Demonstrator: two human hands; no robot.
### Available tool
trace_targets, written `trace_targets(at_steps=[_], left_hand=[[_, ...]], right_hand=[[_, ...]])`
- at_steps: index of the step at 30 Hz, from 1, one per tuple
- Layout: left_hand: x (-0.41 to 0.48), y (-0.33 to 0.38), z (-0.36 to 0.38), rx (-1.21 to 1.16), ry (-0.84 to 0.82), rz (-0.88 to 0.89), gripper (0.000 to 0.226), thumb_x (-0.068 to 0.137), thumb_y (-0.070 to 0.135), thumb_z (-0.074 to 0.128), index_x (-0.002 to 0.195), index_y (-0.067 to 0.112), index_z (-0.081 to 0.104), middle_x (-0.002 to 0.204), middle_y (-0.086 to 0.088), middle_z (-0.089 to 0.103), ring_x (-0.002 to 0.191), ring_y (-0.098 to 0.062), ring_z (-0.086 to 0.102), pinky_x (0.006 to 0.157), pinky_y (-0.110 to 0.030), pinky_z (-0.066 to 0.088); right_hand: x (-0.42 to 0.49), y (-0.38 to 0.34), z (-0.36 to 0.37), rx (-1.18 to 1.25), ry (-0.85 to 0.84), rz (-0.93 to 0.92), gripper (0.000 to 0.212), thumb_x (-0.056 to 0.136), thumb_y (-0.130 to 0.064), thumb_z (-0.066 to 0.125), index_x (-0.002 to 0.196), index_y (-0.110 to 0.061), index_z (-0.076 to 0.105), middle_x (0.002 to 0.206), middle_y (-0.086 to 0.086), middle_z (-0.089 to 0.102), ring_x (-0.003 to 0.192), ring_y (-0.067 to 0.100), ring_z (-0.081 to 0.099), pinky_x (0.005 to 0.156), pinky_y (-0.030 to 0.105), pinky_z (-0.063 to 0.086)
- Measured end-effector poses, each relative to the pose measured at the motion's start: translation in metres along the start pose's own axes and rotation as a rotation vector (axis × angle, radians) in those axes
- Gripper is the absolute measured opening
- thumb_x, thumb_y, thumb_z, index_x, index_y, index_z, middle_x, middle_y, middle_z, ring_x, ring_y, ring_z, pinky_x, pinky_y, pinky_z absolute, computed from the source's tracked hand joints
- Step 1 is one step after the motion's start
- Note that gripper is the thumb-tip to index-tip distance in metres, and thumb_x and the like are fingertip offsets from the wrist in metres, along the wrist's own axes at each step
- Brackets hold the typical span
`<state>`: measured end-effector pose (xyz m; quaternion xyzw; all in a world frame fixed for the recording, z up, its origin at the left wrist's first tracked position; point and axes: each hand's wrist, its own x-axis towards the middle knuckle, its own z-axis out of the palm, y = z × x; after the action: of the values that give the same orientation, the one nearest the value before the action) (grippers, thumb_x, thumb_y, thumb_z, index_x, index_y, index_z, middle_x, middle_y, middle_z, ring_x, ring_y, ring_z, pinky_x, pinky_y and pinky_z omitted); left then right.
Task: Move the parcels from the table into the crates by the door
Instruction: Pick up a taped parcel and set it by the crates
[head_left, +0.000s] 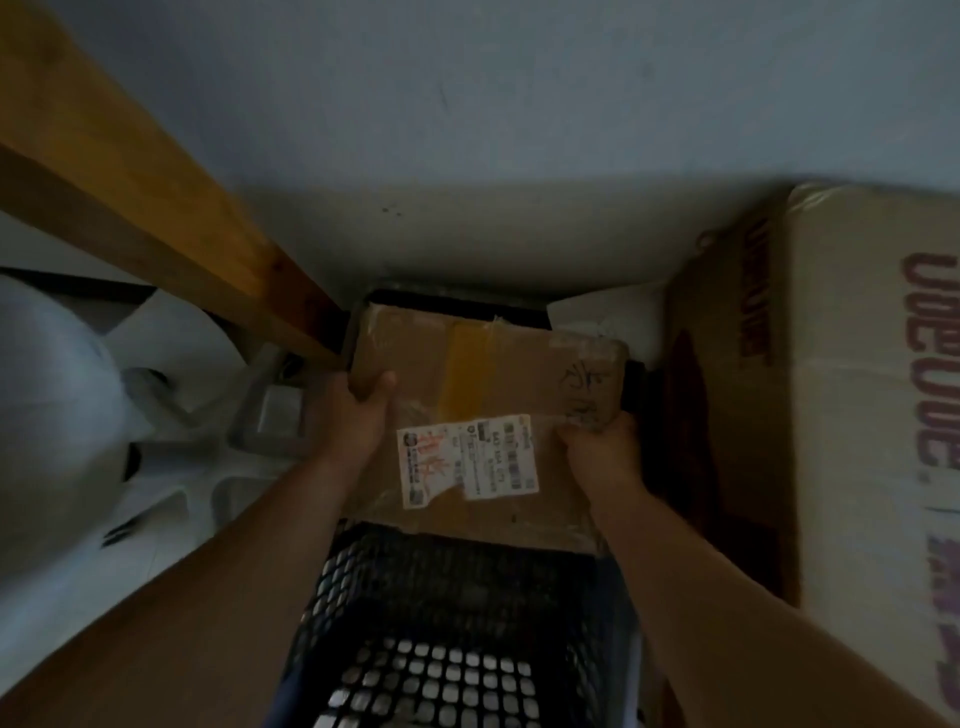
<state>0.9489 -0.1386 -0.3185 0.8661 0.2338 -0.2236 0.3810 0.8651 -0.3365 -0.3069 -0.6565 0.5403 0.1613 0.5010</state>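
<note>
Parcel (519, 384) held over crate (447, 582): left grip (363, 410) curled round left edge, right grip (602, 447) pinching right edge.

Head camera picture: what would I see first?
A brown parcel with a white label is in the middle, gripped by the left hand and right hand. Just below it is a black mesh crate. A big printed carton stands on the right.

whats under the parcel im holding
A black lattice crate lies under the parcel, gripped by the left hand and right hand. Its near floor shows bare; its far part is covered by the parcel, so anything there cannot be seen.
</note>
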Motion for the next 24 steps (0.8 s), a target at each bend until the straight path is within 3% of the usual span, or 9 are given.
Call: trace_targets(at_steps=[7, 12, 15, 19, 21, 24], left_hand=[[0.059, -0.020, 0.040, 0.117, -0.001, 0.033, 0.059, 0.095, 0.046, 0.049, 0.136, 0.005, 0.043, 0.135, -0.018, 0.051, 0.120, -0.038, 0.050, 0.098, -0.042, 0.042], [0.090, -0.040, 0.065, 0.112, -0.043, 0.025, 0.051, 0.098, 0.026, 0.048, 0.139, -0.002, 0.038, 0.138, -0.023, 0.046, 0.122, -0.038, 0.047, 0.097, -0.038, 0.040], [0.104, -0.062, 0.080, 0.024, -0.075, 0.007, 0.047, 0.097, 0.017, 0.048, 0.136, -0.008, 0.038, 0.136, -0.027, 0.046, 0.122, -0.043, 0.047, 0.104, -0.046, 0.040], [0.111, -0.068, 0.093, 0.087, -0.085, 0.043, 0.056, 0.099, 0.024, 0.047, 0.147, 0.002, 0.030, 0.147, -0.017, 0.038, 0.131, -0.037, 0.040, 0.108, -0.043, 0.036], [0.114, -0.066, 0.097, 0.197, -0.061, 0.024, 0.062, 0.101, 0.030, 0.043, 0.151, 0.003, 0.020, 0.153, -0.020, 0.027, 0.136, -0.039, 0.033, 0.111, -0.046, 0.032], [0.108, -0.063, 0.095, 0.274, -0.061, 0.024, 0.058, 0.102, 0.028, 0.042, 0.149, 0.001, 0.022, 0.153, -0.023, 0.027, 0.136, -0.039, 0.032, 0.111, -0.045, 0.030]], right_hand=[[0.063, 0.015, 0.031, 0.161, -0.045, 0.036, 0.041, 0.088, -0.010, 0.059, 0.128, -0.011, 0.051, 0.116, 0.012, 0.060, 0.102, 0.033, 0.059, 0.092, 0.049, 0.050], [0.097, 0.027, 0.044, 0.148, -0.031, -0.008, 0.030, 0.092, 0.003, 0.050, 0.122, 0.002, 0.055, 0.117, 0.018, 0.057, 0.103, 0.032, 0.056, 0.092, 0.039, 0.046], [0.110, 0.034, 0.054, 0.139, -0.057, -0.019, 0.037, 0.098, 0.002, 0.042, 0.135, 0.001, 0.046, 0.130, 0.020, 0.052, 0.114, 0.032, 0.052, 0.104, 0.040, 0.040], [0.124, 0.036, 0.063, -0.042, -0.083, -0.076, 0.037, 0.100, 0.002, 0.036, 0.137, 0.007, 0.038, 0.139, 0.025, 0.044, 0.125, 0.036, 0.043, 0.097, 0.025, 0.034], [0.127, 0.034, 0.063, -0.204, -0.018, -0.065, 0.033, 0.099, -0.003, 0.041, 0.129, 0.009, 0.048, 0.134, 0.025, 0.050, 0.123, 0.036, 0.047, 0.095, 0.030, 0.038], [0.121, 0.028, 0.062, -0.359, -0.024, -0.072, 0.033, 0.096, -0.007, 0.046, 0.126, 0.006, 0.053, 0.131, 0.023, 0.054, 0.122, 0.034, 0.050, 0.095, 0.034, 0.039]])
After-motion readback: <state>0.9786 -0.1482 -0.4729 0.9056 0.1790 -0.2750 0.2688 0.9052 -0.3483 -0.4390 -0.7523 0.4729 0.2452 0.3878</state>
